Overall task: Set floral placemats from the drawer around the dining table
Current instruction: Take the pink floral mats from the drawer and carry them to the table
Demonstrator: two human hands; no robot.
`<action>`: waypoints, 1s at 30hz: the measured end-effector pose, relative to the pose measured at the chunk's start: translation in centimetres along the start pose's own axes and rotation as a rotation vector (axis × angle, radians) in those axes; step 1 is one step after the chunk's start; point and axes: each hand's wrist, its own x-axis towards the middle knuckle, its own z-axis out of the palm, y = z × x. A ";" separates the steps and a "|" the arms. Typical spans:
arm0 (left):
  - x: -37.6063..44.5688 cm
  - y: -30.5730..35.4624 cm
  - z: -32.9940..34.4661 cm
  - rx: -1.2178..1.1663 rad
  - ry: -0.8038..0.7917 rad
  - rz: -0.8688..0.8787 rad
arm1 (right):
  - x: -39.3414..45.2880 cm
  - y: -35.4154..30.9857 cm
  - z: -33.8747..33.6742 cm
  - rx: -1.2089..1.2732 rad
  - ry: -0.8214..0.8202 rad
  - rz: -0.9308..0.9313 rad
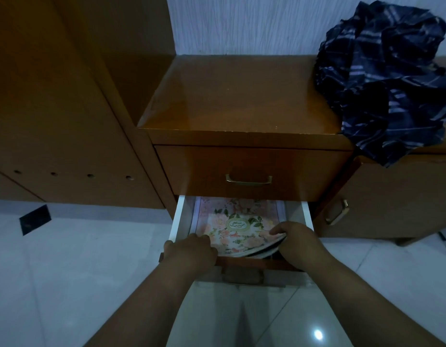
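My right hand [295, 242] is curled round the near right corner of the floral placemats [238, 227], thumb on top and fingers tucked beneath, so the front edge of the stack bows upward and several layers show in the gap. My left hand [192, 251] sits at the near left edge of the same stack, fingers bent down over it; whether they have got underneath or are only pressing on top I cannot tell from here. The placemats lie flat in the open lower drawer [178, 221], filling most of its white-walled inside, their far end running back under the closed upper drawer [249, 171].

To lift them well, I judge I should work the left fingers under to match the right, so both corners rise together and the stack does not fan apart or slip sideways. Then draw the mats toward me before raising them, since the far end looks tucked beneath the drawer above and could catch or crease. A firm pinch through all the layers should keep the lower mats from staying behind.

Beyond the drawers, the wooden cabinet top [237, 96] carries a crumpled dark plaid cloth [392, 78] at its right, and pale floor tiles [79, 271] lie below.
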 end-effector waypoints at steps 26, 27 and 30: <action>-0.8 3.8 -1.5 -0.188 0.678 0.335 | -3.9 -3.0 -6.2 0.784 -0.002 -0.017; -1.0 3.9 -1.7 -0.180 0.689 0.344 | -3.7 -3.0 -6.2 0.876 -0.010 0.041; -1.8 3.9 -2.3 -0.124 0.744 0.392 | -3.1 -2.4 -6.7 1.070 -0.073 0.186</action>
